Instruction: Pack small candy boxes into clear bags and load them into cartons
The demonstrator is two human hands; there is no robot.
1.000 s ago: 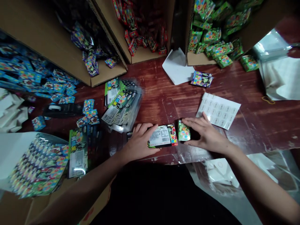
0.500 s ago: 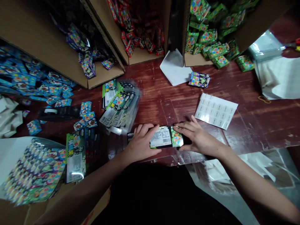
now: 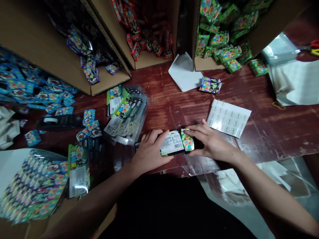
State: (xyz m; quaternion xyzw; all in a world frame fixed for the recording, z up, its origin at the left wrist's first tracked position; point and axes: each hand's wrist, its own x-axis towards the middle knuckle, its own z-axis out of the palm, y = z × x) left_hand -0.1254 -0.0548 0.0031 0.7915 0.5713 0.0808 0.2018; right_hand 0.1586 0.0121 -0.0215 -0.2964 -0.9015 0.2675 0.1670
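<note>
My left hand is closed over a flat dark package with a white barcode label, lying near the table's front edge. Its far left part is covered by my fingers. At the package's right end sits a small green printed box. My right hand grips that box from the right, thumb at the near side and fingers along the far side. To the left lies a stack of clear-sleeved printed packages. A sheet of round stickers rests beyond my right hand.
Cardboard boxes hold green boxes, red boxes and purple boxes. Blue boxes are heaped at the left. A black tape dispenser, fanned printed sheets, white paper and scissors lie around.
The view has shifted slightly. The green box and the labelled package sit a little farther from the table's front edge, with both hands still on them.
</note>
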